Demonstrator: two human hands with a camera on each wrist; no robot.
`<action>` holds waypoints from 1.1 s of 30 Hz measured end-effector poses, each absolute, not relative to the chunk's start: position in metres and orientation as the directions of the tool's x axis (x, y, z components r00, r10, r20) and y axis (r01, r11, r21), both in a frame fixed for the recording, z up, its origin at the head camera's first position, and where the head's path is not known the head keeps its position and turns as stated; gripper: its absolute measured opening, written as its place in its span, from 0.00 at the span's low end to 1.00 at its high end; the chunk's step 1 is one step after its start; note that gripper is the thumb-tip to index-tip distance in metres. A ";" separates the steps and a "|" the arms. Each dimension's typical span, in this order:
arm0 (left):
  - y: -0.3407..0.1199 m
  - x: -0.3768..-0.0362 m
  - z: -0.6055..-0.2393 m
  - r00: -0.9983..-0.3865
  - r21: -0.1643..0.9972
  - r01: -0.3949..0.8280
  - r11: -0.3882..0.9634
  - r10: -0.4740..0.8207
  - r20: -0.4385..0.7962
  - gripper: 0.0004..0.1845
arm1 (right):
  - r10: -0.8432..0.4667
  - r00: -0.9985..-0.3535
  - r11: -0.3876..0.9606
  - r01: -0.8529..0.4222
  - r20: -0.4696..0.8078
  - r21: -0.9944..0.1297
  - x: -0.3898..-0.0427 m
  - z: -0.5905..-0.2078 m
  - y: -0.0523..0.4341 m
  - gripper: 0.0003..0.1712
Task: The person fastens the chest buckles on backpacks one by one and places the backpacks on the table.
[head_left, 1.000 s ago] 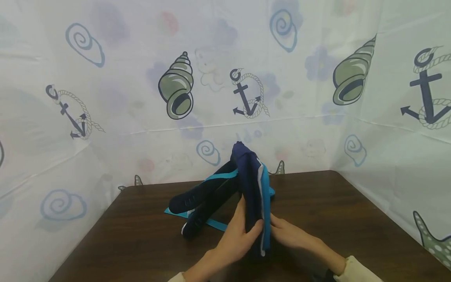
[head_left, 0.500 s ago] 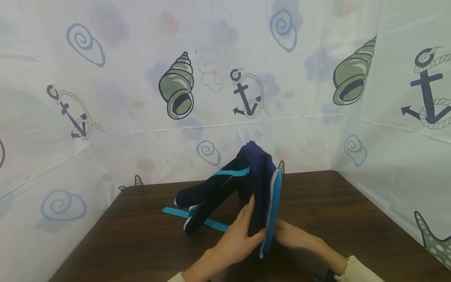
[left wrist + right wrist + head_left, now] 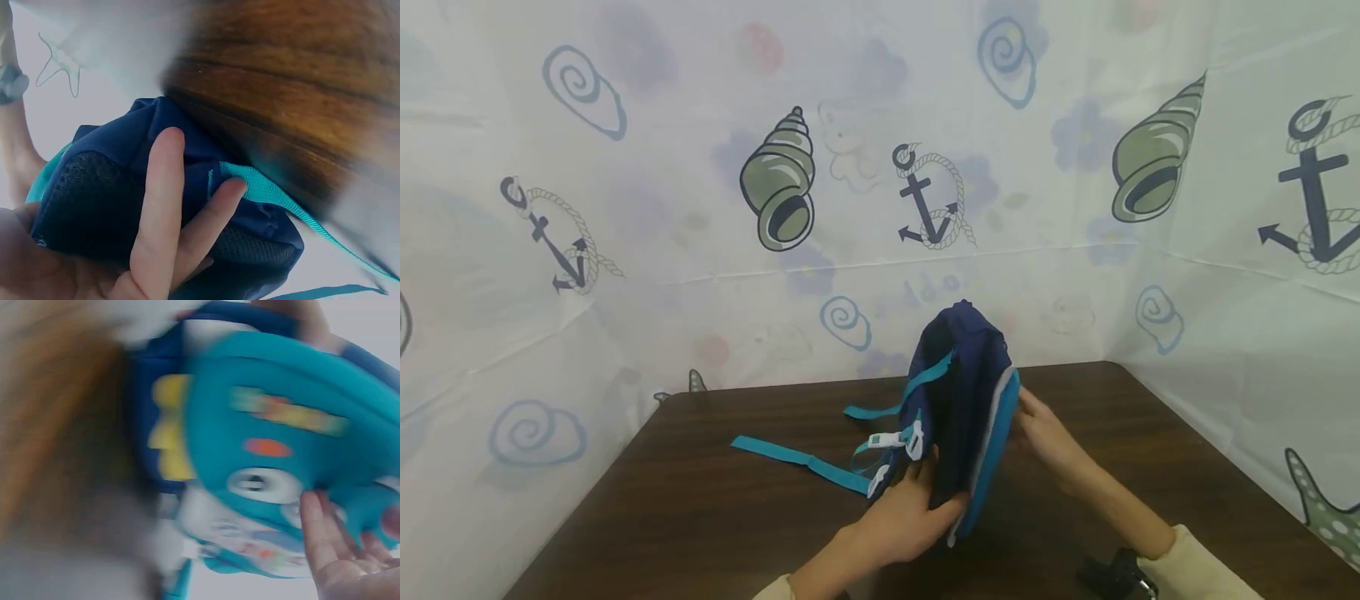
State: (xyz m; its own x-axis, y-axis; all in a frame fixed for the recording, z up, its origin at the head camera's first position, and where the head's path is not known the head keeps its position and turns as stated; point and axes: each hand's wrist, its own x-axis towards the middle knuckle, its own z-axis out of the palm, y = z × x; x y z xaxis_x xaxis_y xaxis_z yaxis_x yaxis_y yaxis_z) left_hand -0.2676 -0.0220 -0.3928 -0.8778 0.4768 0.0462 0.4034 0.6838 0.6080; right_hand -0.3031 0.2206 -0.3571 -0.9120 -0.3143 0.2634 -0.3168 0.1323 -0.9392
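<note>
A navy child's backpack (image 3: 973,358) stands tilted on the table, its narrow side facing me. In the right wrist view its teal front (image 3: 250,412) carries a cartoon face, blurred. My left hand (image 3: 898,517) holds the bag low down, thumb at the teal edge and fingers against the dark mesh (image 3: 94,194) back. Two of its fingers (image 3: 161,194) reach beside a teal strap (image 3: 262,187). My right hand (image 3: 1052,437) touches the front panel with fairly straight fingers (image 3: 315,531); in the head view its fingertips are behind the bag.
A loose teal strap (image 3: 775,450) lies on the brown table (image 3: 700,517) left of the bag. White buckles (image 3: 887,440) hang at the bag's left side. A printed white cloth (image 3: 880,283) surrounds the table at the back and sides. A dark device (image 3: 1112,575) is on the right wrist.
The backpack has turned, and its top has shifted right. Its padded straps have gone from view, while buckles now show. My right hand has moved up along the front; the left stays low.
</note>
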 end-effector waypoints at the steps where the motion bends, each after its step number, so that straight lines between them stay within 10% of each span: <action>1: -0.021 -0.267 -0.393 -0.878 0.596 0.409 0.691 0.477 0.050 0.50 | -0.309 -0.918 0.086 -0.286 0.248 -0.954 -0.303 -0.349 0.225 0.25; 6: -0.020 -0.266 -0.393 -0.883 0.530 0.412 0.741 0.469 0.030 0.50 | -0.417 -0.881 -0.064 -0.217 0.224 -0.974 -0.304 -0.323 0.241 0.37; 20: -0.035 -0.273 -0.380 -0.853 0.318 0.482 0.817 0.520 -0.042 0.49 | -0.434 -0.901 0.090 -0.031 -0.011 -0.996 -0.302 -0.303 0.271 0.57; 33: -0.048 -0.281 -0.375 -0.846 0.375 0.418 0.827 0.505 -0.171 0.56 | -0.510 -0.860 0.042 -0.006 -0.016 -0.999 -0.317 -0.314 0.287 0.28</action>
